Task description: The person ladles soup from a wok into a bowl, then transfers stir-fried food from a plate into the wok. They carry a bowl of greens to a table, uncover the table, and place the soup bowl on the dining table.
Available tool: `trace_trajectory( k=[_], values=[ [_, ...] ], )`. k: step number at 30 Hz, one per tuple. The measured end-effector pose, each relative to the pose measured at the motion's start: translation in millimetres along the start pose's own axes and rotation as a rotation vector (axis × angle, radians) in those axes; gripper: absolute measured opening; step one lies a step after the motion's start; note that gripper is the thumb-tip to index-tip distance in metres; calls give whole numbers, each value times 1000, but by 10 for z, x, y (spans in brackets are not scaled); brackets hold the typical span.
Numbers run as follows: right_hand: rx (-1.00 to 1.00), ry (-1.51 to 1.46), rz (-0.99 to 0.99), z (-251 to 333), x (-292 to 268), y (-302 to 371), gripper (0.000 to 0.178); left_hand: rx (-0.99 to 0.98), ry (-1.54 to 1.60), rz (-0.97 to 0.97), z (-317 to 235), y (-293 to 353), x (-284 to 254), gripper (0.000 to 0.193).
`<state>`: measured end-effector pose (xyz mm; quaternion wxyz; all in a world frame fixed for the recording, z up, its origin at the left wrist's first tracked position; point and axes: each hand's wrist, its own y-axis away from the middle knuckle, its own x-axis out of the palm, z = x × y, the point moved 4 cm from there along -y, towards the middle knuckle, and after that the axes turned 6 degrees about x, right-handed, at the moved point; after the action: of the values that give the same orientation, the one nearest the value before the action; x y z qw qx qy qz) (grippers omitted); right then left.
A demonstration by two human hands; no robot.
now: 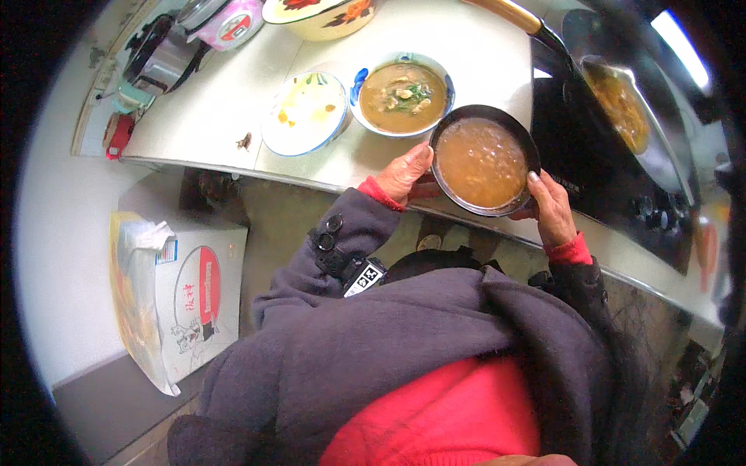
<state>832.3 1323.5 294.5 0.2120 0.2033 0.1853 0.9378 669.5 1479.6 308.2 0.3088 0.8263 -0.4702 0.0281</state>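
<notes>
Between my two hands is a dark bowl [483, 165] full of brown soup with bubbles on top, held level at the counter's front edge. My left hand [404, 172] grips its left side, thumb near the rim. On the opposite side my right hand [550, 206] holds it, thumb at the rim and fingers partly hidden underneath. Just beyond stands a white bowl with blue markings [354, 99], filled with brown soup and green leaves. Left of that is a white bowl with a blue rim [305, 113], with yellowish bits inside.
On the right, a wok [657, 159] with yellow-brown food sits on a black stove [567, 155]; its wooden handle [509, 14] reaches over the white counter [210, 101]. A flowered enamel basin [330, 25] and a pink cooker [231, 25] stand behind. A white carton [214, 256] is low left.
</notes>
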Motion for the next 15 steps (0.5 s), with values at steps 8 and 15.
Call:
trace_trajectory(
  k=[8,15],
  values=[
    [18,-55,-99,62,13,55,31,91,117,72,-145,-86,78,57],
    [-100,-49,-118,130,-117,239,34,97,133,213,-182,-223,292,53]
  ],
)
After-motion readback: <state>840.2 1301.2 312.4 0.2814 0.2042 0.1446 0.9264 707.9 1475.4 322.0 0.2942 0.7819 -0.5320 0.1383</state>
